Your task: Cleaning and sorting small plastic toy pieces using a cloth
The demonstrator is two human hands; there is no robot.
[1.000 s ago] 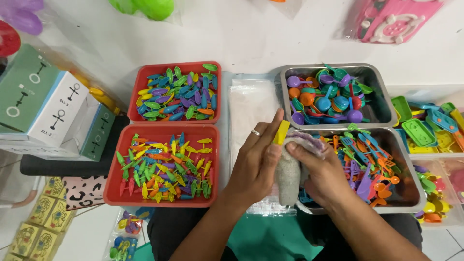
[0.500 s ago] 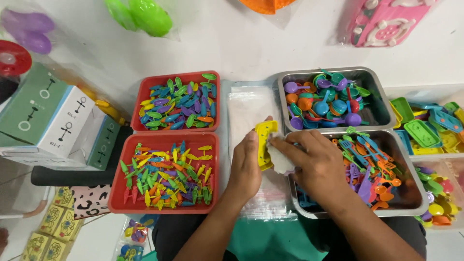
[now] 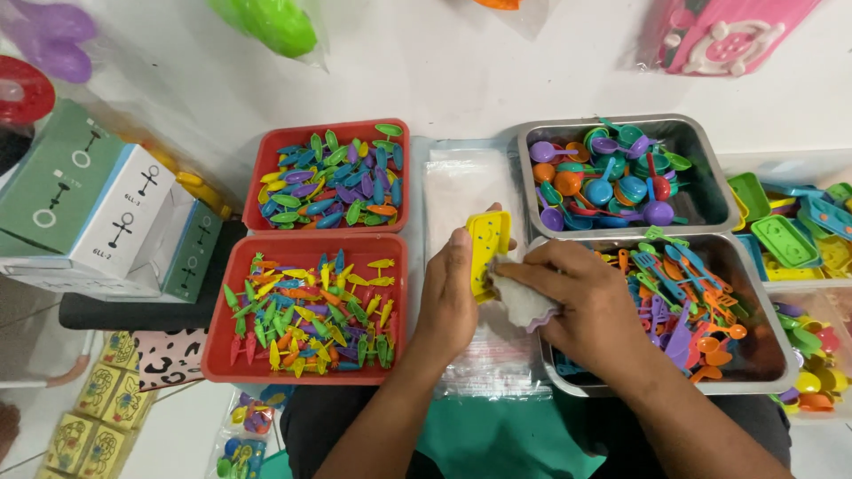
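My left hand (image 3: 448, 293) holds a small yellow plastic toy tray (image 3: 487, 249) upright by its edge. My right hand (image 3: 581, 306) grips a grey-white cloth (image 3: 522, 299) that is pressed against the yellow tray's lower right side. Both hands hover above a stack of clear plastic bags (image 3: 466, 191) lying between the red and the metal trays.
Two red trays (image 3: 394, 266) of small coloured plastic pieces sit at left. Two metal trays (image 3: 697, 142) of toy spoons and utensils sit at right. Bins of green and yellow toy trays (image 3: 785, 239) are at far right, cardboard boxes (image 3: 89, 204) at far left.
The yellow tray has come up from behind the hands and turned to face me. The right hand has shifted the cloth to the tray's lower side.
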